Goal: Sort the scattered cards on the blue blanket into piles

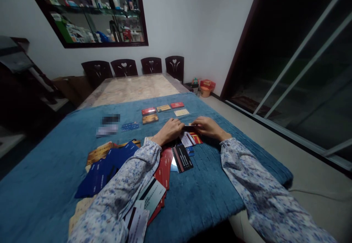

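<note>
My left hand (171, 129) and my right hand (206, 126) meet over the blue cloth, both closed on a dark, thin card (189, 127) seen nearly edge-on. Just below them lie a white striped card (187, 139), a red and yellow card (196, 138) and a black card (182, 158) with a reddish stripe. Fanned red cards (164, 167) run under my left forearm, with a pale green card (153, 195) nearer me. Left of that forearm are spread blue cards (95, 175) and gold cards (99, 152).
Beyond my hands sit a red card stack (149, 111), a gold stack (150, 119), another red stack (177, 105) and a cream card (182, 112). A blue card (130, 126) lies farther left. Dark chairs (124, 68) stand behind the table (132, 87).
</note>
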{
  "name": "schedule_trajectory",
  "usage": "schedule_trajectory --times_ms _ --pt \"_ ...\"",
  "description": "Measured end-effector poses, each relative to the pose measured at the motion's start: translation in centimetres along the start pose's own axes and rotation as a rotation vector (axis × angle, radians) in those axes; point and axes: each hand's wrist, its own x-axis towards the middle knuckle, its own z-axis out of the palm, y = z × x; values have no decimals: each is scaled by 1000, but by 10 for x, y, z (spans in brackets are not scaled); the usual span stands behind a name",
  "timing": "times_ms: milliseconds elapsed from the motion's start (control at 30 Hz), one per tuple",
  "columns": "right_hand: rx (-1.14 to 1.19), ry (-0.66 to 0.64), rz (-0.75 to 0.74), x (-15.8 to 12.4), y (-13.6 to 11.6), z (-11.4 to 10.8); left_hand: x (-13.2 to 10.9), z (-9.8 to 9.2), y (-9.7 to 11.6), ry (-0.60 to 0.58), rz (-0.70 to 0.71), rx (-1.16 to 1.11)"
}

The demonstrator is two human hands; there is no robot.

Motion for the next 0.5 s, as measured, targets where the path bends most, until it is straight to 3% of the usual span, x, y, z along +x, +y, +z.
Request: schedule_trajectory --times_ms 233,500 --pt "-66 189 37 3 -4 15 1 -1 -3 75 -161 -114" --pt "-36 270 116 3 -8 22 -1 3 -7 156 -235 -313"
